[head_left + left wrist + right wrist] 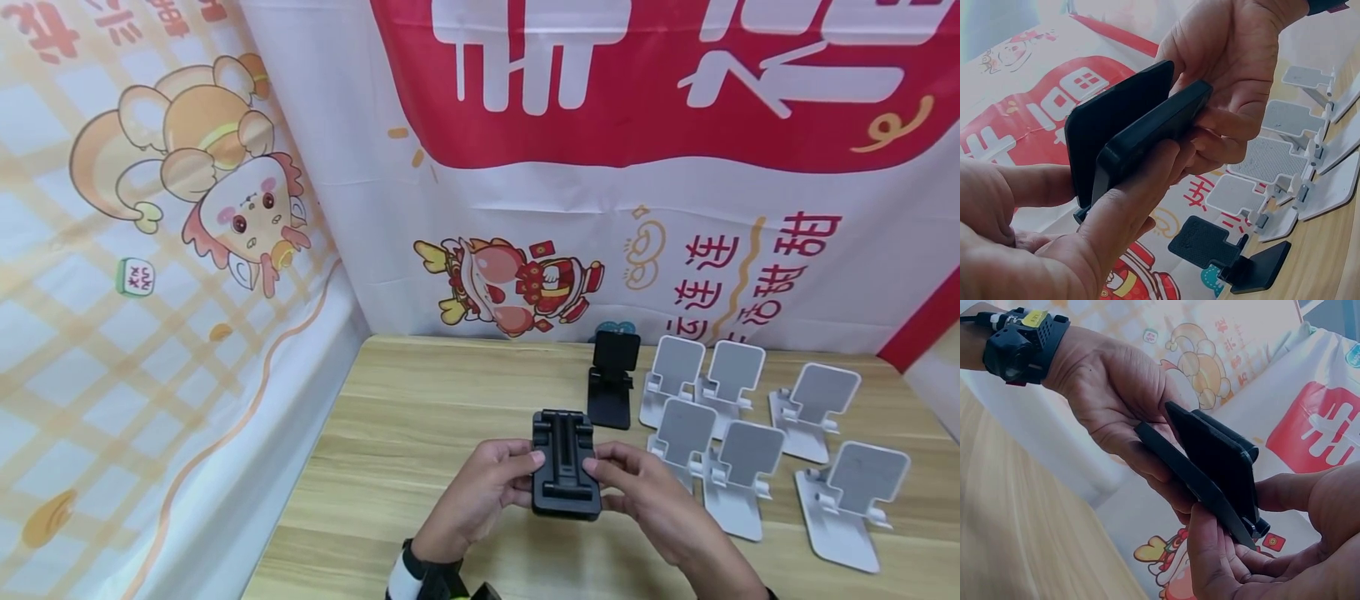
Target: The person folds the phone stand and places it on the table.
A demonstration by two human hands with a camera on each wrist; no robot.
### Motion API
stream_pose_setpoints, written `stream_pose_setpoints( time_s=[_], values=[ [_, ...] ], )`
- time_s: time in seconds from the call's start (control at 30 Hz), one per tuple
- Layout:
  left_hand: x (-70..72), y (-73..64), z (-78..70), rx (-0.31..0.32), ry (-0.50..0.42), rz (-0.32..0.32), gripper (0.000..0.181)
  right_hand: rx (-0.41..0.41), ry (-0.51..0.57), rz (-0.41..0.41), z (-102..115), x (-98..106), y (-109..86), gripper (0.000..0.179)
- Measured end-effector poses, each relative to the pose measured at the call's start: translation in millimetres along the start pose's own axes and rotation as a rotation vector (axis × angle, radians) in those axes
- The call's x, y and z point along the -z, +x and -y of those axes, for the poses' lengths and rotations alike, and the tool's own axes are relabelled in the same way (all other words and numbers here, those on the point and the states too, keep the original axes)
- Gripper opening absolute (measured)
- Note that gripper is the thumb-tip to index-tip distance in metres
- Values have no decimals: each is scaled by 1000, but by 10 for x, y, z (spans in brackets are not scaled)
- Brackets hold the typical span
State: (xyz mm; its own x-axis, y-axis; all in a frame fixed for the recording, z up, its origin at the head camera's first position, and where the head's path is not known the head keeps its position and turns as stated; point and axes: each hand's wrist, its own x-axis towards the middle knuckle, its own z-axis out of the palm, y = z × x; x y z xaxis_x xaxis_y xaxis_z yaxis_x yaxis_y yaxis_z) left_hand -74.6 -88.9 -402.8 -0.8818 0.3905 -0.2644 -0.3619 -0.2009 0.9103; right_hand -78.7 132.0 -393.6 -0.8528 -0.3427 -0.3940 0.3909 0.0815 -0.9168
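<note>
A black folding phone stand (566, 467) is held up over the table between both hands. My left hand (491, 483) grips its left edge, thumb on the upper face. On the opposite edge my right hand (637, 483) grips it the same way. In the left wrist view the phone stand (1147, 125) shows two plates lying nearly parallel with a narrow gap between them. The right wrist view shows the same plates (1216, 462) partly parted, with fingers at both edges.
Another black phone stand (611, 387) stands unfolded at the table's back edge. Several white phone stands with grey pads (686, 429) stand unfolded on the right side of the wooden table (420, 383). A printed cloth (360, 208) hangs behind and to the left.
</note>
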Motion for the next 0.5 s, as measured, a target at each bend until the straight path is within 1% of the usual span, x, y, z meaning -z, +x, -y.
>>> stream_pose_setpoints(
  time_s=[0.13, 0.3, 0.37, 0.4, 0.43, 0.5],
  values=[
    [2, -2, -8, 23, 16, -9, 42, 2, 6, 3, -4, 1, 2, 59],
    [2, 9, 13, 29, 57, -35, 40, 5, -7, 2, -28, 0, 4, 54],
    [-7, 13, 20, 24, 102, -72, 42, 2, -19, -12, -35, -5, 4, 53],
    [-19, 15, 21, 7, 136, -99, 42, -1, -22, -23, -36, -9, 4, 52],
    [-35, 14, 21, -11, 179, -129, 43, -3, -23, -35, -37, -14, 5, 52],
    [-89, 1, 15, -40, 319, -206, 44, -4, -19, -57, -39, -24, 4, 51]
  ],
)
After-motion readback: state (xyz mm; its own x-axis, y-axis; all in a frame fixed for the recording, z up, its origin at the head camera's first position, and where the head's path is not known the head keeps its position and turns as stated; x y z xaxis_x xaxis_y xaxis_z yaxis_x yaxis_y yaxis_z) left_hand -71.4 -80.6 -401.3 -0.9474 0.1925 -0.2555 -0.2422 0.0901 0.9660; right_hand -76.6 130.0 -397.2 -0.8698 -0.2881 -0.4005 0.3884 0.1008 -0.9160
